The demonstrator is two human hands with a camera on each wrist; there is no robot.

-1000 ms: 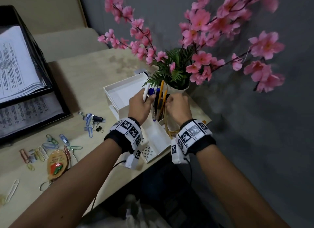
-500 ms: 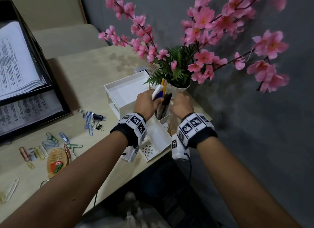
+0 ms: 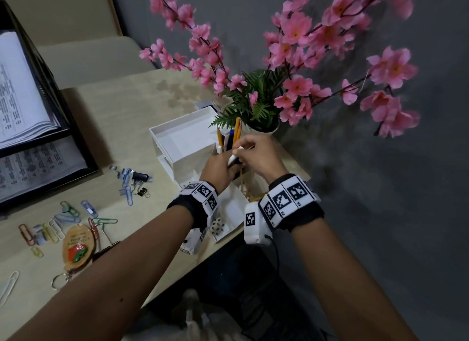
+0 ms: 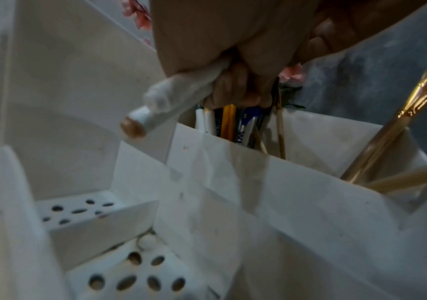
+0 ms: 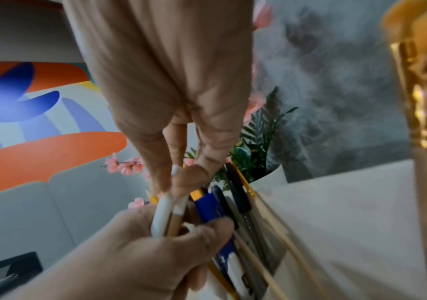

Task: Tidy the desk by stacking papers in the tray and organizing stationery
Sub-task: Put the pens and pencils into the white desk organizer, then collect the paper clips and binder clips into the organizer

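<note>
Beige tabletop (image 3: 121, 127) against a grey wall, pink flowers (image 3: 294, 43) in a white pot at the back corner. Left hand (image 3: 218, 166) fingers (image 5: 214, 227) curled round a bunch of pens (image 5: 171, 215) w/ a white pen (image 4: 181, 91) sticking out below the palm. Right hand (image 3: 258, 155) fingers (image 5: 160, 174) narrow, pinching the top of a white pen in that bunch. Both hands over the white organizer (image 3: 182, 137); pencils (image 3: 237, 131) & pens stand upright in its tall slot, just beside the hands. Further left: paper clips (image 3: 58, 221) scattered, binder clips (image 3: 139, 180), a keychain (image 3: 77, 249). Far left, black tray (image 3: 61, 130) w/ stacked papers (image 3: 22, 107) on two levels.
</note>
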